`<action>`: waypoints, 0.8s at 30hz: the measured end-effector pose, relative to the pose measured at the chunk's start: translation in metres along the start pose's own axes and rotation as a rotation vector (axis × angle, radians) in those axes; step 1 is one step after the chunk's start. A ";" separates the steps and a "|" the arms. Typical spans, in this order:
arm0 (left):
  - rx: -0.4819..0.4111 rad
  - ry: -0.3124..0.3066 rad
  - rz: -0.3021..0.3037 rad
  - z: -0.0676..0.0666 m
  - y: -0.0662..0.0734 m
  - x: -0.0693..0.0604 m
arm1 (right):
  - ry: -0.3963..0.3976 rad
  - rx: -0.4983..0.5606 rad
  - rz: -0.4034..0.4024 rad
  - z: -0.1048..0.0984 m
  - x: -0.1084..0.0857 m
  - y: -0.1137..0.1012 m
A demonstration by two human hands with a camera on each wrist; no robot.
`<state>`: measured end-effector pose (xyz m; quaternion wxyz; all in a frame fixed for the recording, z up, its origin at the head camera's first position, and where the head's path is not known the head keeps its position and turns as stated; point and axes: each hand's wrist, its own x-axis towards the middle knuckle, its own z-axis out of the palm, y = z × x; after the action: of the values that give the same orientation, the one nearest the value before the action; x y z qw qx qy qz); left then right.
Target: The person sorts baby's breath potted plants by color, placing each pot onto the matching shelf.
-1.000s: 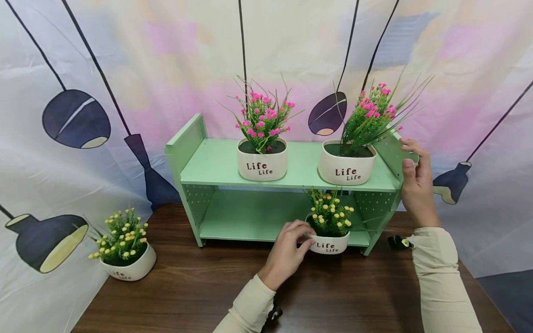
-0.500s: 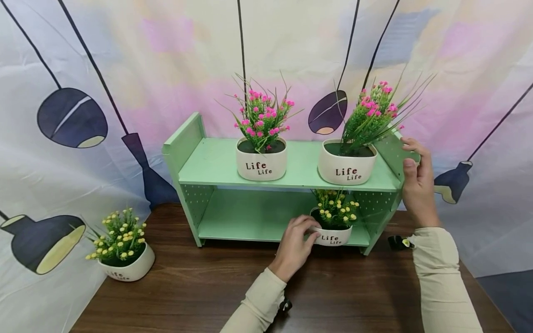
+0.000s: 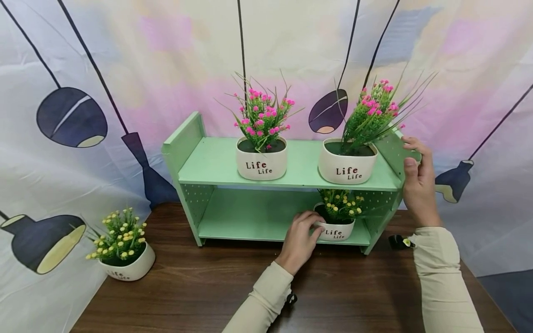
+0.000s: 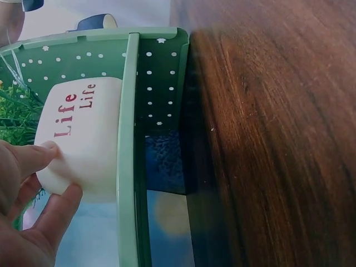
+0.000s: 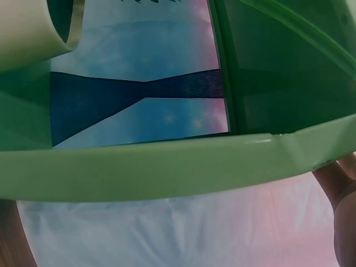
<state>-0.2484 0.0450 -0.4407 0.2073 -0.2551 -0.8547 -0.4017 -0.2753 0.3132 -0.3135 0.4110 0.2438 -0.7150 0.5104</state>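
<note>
Over on the left, a yellow-flowered pot [image 3: 134, 269] stands right at the side edge of the brown wooden table [image 3: 200, 286], a stretch of wood grain lying between it and the green shelf [image 3: 250, 212]. Next comes the shelf's left side panel [image 3: 183, 141], then a gap of board before the left pink-flowered pot [image 3: 261, 162], which sits close to the front edge. Below and to its right, the person's left hand [image 3: 300, 238] pinches the held pot [image 3: 339, 231], yellow-flowered too, by its left end; it's in the right-hand part of the lower level, its base at the board's front edge, with a little room before the dotted wall. Above stands the right pink-flowered pot [image 3: 347, 166], grass blades leaning over the right side panel [image 3: 393, 155]. The right hand [image 3: 418, 189] touches that panel, finger and thumb bent toward it; whether it grips, I can't tell. Each pot reads "Life" twice in dark red, the lower word smaller; only the leftmost pot's lettering curves away, looking faint.
</note>
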 end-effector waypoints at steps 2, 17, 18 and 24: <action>0.001 -0.001 -0.001 0.001 0.000 0.001 | 0.001 0.001 0.001 0.000 0.000 -0.001; -0.005 0.004 0.000 0.005 -0.002 0.002 | -0.007 -0.007 0.013 -0.002 -0.001 -0.003; -0.001 0.004 0.000 0.005 -0.002 0.002 | -0.006 -0.008 0.014 -0.002 -0.001 -0.003; -0.006 0.012 0.003 0.003 0.000 0.003 | -0.005 -0.005 0.019 -0.002 -0.001 -0.003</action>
<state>-0.2508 0.0483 -0.4410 0.2120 -0.2546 -0.8519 -0.4056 -0.2721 0.3136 -0.3124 0.4051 0.2372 -0.7195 0.5119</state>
